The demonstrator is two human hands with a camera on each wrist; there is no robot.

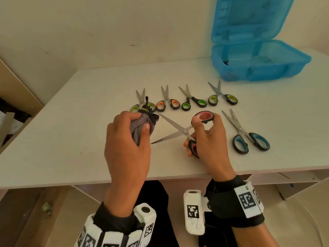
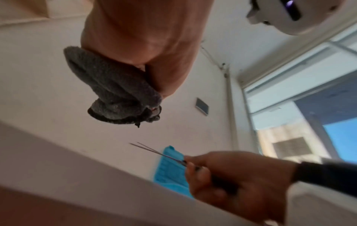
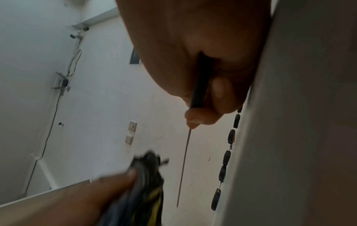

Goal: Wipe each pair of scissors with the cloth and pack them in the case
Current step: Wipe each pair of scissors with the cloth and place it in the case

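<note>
My left hand (image 1: 131, 129) grips a bunched grey cloth (image 1: 142, 124) just above the table; the cloth (image 2: 115, 91) hangs from my palm in the left wrist view. My right hand (image 1: 204, 134) holds the pink-handled scissors (image 1: 178, 130) by both handles, blades spread wide and pointing left toward the cloth without touching it. In the right wrist view one blade (image 3: 183, 165) runs down from my fingers. The blue case (image 1: 258, 61) stands open at the back right.
Several small scissors lie in a row on the white table (image 1: 71, 122), with green handles (image 1: 223, 97) and orange ones (image 1: 168, 102). A larger blue-handled pair (image 1: 247, 136) lies right of my right hand. The table's front edge runs under my wrists.
</note>
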